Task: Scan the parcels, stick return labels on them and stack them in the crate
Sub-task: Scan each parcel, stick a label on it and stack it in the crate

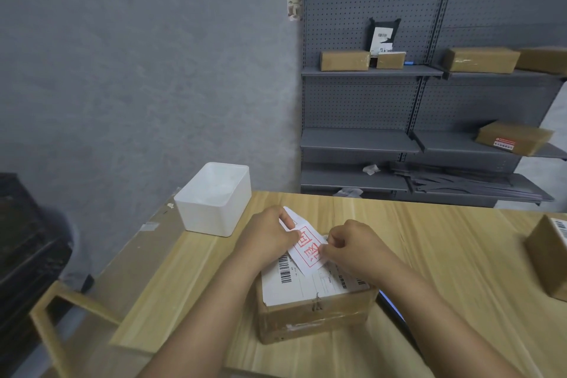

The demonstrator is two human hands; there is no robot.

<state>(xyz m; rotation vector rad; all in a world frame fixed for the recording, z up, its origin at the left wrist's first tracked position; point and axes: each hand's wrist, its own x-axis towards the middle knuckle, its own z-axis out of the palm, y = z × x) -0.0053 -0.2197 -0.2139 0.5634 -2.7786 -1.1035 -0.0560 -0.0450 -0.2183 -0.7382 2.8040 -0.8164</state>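
A brown cardboard parcel with a white barcoded shipping label on top lies on the wooden table, in front of me. Just above it I hold a white return label with red printed characters. My left hand pinches the label's upper left end. My right hand pinches its right edge with thumb and forefinger. Whether the label touches the parcel is unclear. A white plastic crate stands at the table's far left corner. A second parcel sits at the right edge of the view.
Grey metal shelving behind the table holds several brown parcels and a black bag. A dark flat object lies on the table right of the parcel. A wooden chair and dark furniture stand at left.
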